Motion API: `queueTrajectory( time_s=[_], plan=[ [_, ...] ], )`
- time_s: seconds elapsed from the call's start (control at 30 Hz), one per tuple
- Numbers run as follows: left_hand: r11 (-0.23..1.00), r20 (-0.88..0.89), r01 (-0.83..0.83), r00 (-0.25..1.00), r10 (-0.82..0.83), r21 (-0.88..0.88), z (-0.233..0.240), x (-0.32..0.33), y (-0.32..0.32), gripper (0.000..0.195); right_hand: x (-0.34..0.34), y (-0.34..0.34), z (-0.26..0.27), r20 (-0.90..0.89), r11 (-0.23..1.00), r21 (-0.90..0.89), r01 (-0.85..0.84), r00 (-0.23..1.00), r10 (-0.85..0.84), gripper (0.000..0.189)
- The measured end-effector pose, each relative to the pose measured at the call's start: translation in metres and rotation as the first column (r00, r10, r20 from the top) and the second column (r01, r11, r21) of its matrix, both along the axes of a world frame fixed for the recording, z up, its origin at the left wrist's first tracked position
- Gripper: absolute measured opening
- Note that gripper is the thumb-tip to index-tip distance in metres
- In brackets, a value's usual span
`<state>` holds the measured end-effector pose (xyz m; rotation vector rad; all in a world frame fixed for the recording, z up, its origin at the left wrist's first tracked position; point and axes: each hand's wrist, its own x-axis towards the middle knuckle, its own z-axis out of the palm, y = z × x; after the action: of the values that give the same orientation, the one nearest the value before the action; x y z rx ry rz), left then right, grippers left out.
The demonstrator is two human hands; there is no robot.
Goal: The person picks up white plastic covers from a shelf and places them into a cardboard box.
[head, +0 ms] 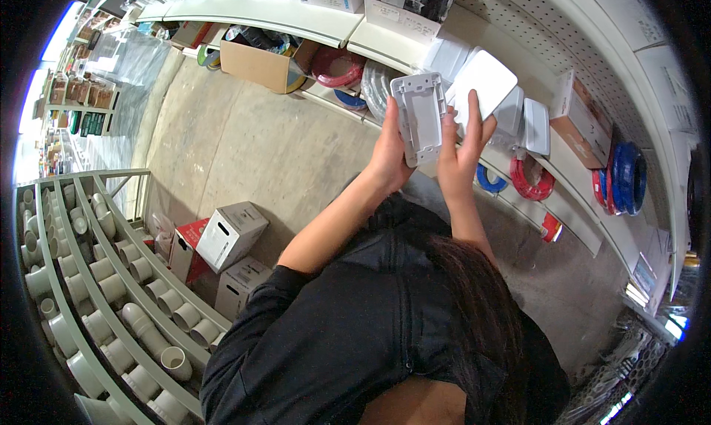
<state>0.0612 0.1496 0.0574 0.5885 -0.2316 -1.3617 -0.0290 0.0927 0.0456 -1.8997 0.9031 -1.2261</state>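
Observation:
My left hand (391, 155) grips a white plastic electrical box (420, 116) by its left side and lower end. The box's hollow inner side faces up, showing clips and screw posts along its rim. Over to the right, my right hand (464, 141) holds a smooth white cover plate (486, 83), its index finger lying on the plate's face. The right thumb is at the box's right edge. The plate is tilted and apart from most of the box. Behind the hands, more white plastic boxes (508, 111) sit on the shelf, some in clear wrap.
A long shelf (577, 189) curves along the right, with coils of red wire (531, 177) and blue wire (629, 177). A cardboard box (255, 64) stands on the lower shelf. Left are a rack of pipe fittings (114, 289) and white cartons (232, 236) on the concrete floor (222, 130).

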Motion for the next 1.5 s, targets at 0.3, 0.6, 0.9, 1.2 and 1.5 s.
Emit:
queueTrajectory(
  time_s=[0.3, 0.6, 0.9, 1.2, 1.5],
  plan=[
    [0.998, 0.104, -0.037, 0.994, 0.032, 0.048, -0.007, 0.011, 0.008, 0.059, -0.011, -0.002, 0.014, 0.508, 0.764, 0.472, -0.440, 0.844, 0.172, 0.040],
    [0.994, 0.319, 0.005, 0.947, 0.030, -0.107, -0.016, 0.010, 0.006, 0.065, -0.006, 0.004, -0.029, 0.416, 0.827, 0.374, -0.420, 0.873, 0.255, 0.036],
    [0.985, 0.865, -0.033, 0.473, 0.165, -0.170, -0.018, 0.017, 0.005, 0.092, -0.026, 0.002, -0.007, 0.635, 0.551, 0.621, -0.558, 0.770, 0.063, 0.055],
    [0.948, 0.906, 0.198, 0.392, 0.157, -0.250, -0.013, 0.008, 0.002, 0.085, -0.050, 0.005, -0.011, 0.555, 0.464, 0.678, -0.570, 0.811, 0.186, 0.079],
    [0.915, 0.927, 0.260, 0.299, 0.228, -0.309, -0.014, 0.001, -0.003, 0.082, -0.062, 0.006, -0.004, 0.546, 0.506, 0.651, -0.565, 0.812, 0.204, 0.093]
  ],
)
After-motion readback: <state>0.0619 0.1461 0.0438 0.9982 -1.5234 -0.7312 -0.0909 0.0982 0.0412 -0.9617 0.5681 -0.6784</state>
